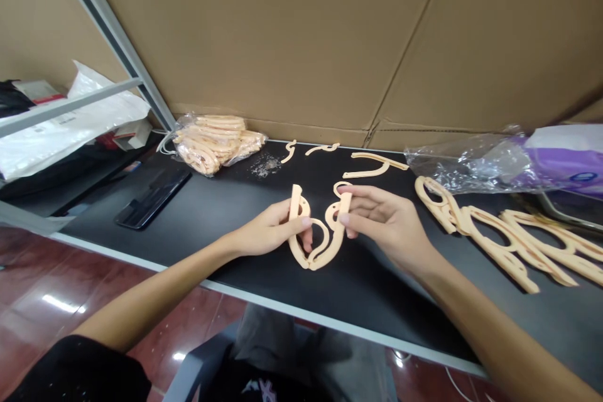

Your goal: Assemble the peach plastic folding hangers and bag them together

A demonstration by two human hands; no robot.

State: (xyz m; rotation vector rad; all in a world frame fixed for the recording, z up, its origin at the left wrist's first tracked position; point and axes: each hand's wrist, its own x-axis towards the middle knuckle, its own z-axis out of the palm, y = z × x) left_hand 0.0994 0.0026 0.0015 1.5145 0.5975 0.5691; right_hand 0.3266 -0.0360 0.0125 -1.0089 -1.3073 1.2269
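Both hands hold a beige folding clothes hanger [335,240] above the black tabletop. Its two arms meet at the lower end and spread upward in a V, with curved pieces between them. My left hand [277,226] pinches the left arm between thumb and fingers. My right hand [381,213] grips the upper part of the right arm, close to a small ring. Beyond the hands lie loose beige hanger pieces: a forked one [377,166], a thin curved one [323,149] and a short one [289,152].
Several similar hangers [499,264] lie on the right. A clear bag of beige parts [217,141] sits at the back left, near a dark phone [153,199]. Purple packaging [565,160] in clear plastic is at the far right. Cardboard [282,31] walls the back.
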